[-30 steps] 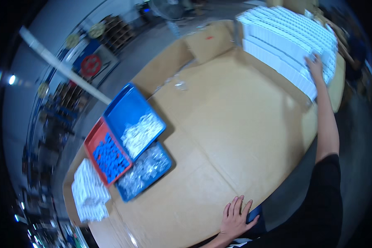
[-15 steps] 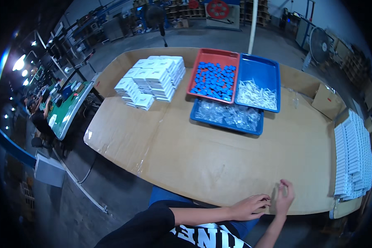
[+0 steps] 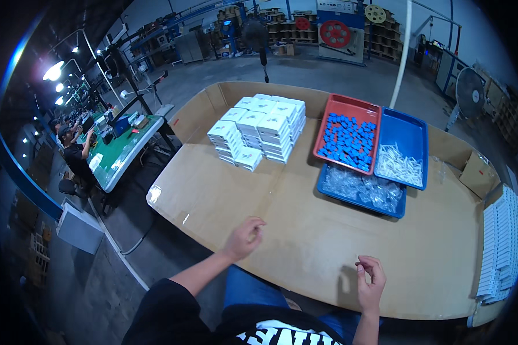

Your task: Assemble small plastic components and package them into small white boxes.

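Over the front edge of the cardboard-covered table (image 3: 213,190), my left hand (image 3: 245,239) is raised with fingers loosely curved and apart, nothing visible in it. Farther right, my right hand (image 3: 372,282) hovers above the front of the table, thumb and fingertips drawn together. Whether something tiny sits in that pinch I cannot make out. Beyond my left hand rises a stack of small white boxes (image 3: 250,123). A red tray (image 3: 351,103) of blue pieces and a blue tray (image 3: 403,123) of white pieces stand at the back, partly over another blue tray (image 3: 360,202) holding clear plastic bags.
Rows of white boxes or strips (image 3: 501,247) are stacked along the right end. A cardboard box (image 3: 479,174) sits at the back right corner. Raised cardboard walls border the back. Left of the table, people work at a green-topped bench (image 3: 129,150).
My hands, close together at the front right before, are now apart; the left has moved well to the left and forward. The view has shifted, so the table appears lower and farther right.
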{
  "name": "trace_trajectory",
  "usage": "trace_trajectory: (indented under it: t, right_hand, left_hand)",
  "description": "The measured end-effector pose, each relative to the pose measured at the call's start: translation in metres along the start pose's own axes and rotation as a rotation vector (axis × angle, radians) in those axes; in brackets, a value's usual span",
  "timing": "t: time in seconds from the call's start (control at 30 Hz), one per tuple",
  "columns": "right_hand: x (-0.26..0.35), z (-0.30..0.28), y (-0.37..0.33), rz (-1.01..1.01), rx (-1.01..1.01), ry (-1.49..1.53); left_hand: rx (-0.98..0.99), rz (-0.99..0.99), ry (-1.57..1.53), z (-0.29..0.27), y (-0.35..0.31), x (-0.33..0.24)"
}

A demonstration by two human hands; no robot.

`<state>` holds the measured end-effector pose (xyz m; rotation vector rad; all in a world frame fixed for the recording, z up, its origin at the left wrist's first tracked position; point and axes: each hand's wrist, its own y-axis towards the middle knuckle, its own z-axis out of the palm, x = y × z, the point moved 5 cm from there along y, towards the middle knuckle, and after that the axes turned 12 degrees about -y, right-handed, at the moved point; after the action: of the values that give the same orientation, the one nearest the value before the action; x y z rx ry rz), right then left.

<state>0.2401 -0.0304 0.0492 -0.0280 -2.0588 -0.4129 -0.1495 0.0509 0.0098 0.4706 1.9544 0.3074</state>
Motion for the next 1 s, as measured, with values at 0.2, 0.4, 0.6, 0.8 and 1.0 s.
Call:
trace_trajectory:
  t: [0.2, 0.4, 0.6, 0.8, 1.0]
  right_hand:
    - [0.062, 0.077, 0.109, -0.270, 0.117, -0.090]
    - [0.168, 0.199, 0.269, -0.536, 0.197, -0.150]
    - [0.189, 0.330, 0.444, -0.593, 0.309, -0.481]
    - [0.161, 0.435, 0.564, -0.671, 0.371, -0.812]
    - [0.162, 0.511, 0.608, -0.640, 0.565, -0.971]
  left_hand:
    - [0.064, 0.155, 0.353, -0.123, 0.037, 0.087]
    - [0.103, 0.051, 0.340, -0.171, 0.022, 0.136]
    - [0.168, 0.073, 0.369, -0.174, 0.035, 0.132]
    - [0.217, 0.057, 0.324, -0.170, 0.047, 0.139]
    - [0.204, 0.036, 0.308, -0.173, 0.044, 0.149]
